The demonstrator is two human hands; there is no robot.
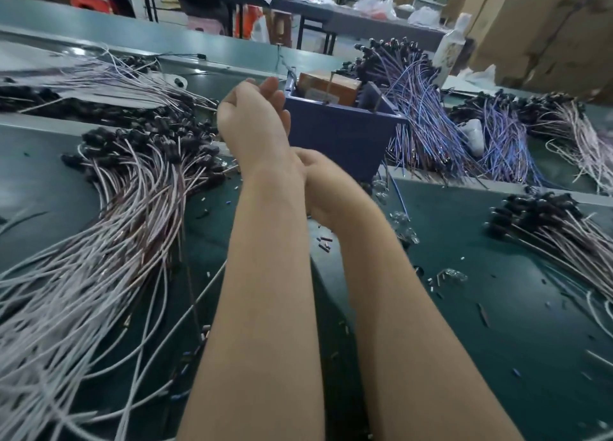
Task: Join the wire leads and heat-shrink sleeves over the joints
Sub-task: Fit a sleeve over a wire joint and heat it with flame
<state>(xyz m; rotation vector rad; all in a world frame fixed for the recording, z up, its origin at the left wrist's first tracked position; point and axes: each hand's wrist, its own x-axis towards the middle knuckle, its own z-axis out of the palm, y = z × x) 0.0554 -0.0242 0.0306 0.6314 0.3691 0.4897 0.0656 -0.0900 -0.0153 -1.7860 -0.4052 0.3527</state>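
My left hand (252, 115) is raised in front of the blue bin (341, 135), back towards me, fingers loosely bent, with nothing visible in it. My right hand (320, 181) sits low just behind my left wrist; its fingers are hidden, so I cannot tell whether it holds anything. A big pile of pale wire leads with black sleeved ends (132, 181) fans out on the left. Blue wire leads (428, 115) are heaped right of the bin. Short dark sleeve pieces (325, 241) lie scattered by my right wrist.
The green worktable (497, 308) carries another pale lead bundle (557, 235) at the right and small clear parts (401, 218) near the bin. A brown box (328, 85) sits inside the bin. A white bottle (452, 42) stands behind, with benches and cartons beyond.
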